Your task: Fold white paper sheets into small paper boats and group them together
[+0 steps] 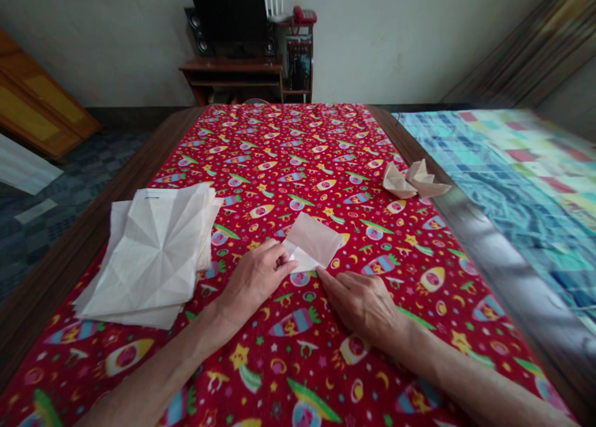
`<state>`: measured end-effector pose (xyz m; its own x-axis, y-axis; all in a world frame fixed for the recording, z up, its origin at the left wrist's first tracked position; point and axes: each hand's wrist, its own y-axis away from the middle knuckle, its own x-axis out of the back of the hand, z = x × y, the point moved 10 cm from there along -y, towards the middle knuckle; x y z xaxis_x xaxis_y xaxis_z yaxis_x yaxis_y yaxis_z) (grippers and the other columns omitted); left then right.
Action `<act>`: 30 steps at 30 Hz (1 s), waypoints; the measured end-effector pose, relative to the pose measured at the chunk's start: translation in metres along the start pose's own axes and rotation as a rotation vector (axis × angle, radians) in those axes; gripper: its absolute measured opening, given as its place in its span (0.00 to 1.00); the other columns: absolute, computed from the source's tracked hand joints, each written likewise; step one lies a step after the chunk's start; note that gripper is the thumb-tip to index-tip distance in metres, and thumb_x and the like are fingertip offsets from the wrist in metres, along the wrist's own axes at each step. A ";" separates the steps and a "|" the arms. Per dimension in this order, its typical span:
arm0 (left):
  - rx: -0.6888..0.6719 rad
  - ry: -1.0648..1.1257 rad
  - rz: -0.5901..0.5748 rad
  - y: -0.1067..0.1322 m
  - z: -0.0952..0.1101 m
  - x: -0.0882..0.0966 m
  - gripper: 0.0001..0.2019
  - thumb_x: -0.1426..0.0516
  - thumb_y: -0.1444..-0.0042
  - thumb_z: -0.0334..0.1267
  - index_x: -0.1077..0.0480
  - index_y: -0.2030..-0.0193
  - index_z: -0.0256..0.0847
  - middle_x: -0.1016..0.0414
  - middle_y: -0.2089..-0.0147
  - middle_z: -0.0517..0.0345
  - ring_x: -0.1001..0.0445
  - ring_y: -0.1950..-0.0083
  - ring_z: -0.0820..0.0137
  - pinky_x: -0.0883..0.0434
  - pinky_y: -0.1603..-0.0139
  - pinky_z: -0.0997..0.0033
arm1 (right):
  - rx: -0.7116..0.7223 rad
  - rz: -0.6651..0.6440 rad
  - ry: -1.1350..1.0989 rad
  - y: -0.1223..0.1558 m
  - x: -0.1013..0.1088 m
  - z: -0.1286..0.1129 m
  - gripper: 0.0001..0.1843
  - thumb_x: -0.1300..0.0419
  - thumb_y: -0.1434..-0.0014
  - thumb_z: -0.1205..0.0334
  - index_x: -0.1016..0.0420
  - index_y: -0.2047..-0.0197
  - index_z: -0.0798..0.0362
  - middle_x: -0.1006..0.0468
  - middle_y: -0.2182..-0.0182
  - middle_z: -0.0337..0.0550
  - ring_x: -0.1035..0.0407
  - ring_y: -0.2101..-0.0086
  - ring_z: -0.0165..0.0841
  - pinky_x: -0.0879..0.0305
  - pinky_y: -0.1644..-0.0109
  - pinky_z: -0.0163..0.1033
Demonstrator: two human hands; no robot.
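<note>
A small folded sheet of white paper (pixel 313 241) lies on the red rocket-patterned cloth (pixel 298 166) in the middle. My left hand (pixel 255 278) pinches the paper's near left corner between thumb and fingers. My right hand (pixel 361 301) lies flat on the cloth, fingers stretched out, its fingertips touching the paper's near edge.
A stack of creased white sheets (pixel 153 253) lies at the left. Two folded paper shapes (pixel 413 180) rest at the table's right edge. A bed with a checked cover (pixel 512 172) stands to the right. A wooden desk with a monitor and red telephone (pixel 246 48) stands at the far wall.
</note>
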<state>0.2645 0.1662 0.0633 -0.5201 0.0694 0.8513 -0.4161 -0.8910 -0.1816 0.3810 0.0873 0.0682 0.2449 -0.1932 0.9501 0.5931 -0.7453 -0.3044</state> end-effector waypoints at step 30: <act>-0.465 -0.267 -0.148 0.035 0.068 -0.025 0.26 0.57 0.43 0.22 0.44 0.36 0.31 0.40 0.34 0.46 0.46 0.32 0.64 0.40 0.34 0.60 | 0.003 -0.018 -0.012 -0.002 -0.003 0.000 0.16 0.51 0.39 0.71 0.33 0.49 0.63 0.29 0.78 0.37 0.38 0.80 0.28 0.53 0.79 0.36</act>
<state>0.3142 0.1029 0.0690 -0.2490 0.0084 0.9685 -0.7872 -0.5843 -0.1973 0.3792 0.0898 0.0658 0.2436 -0.1721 0.9545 0.5995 -0.7469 -0.2877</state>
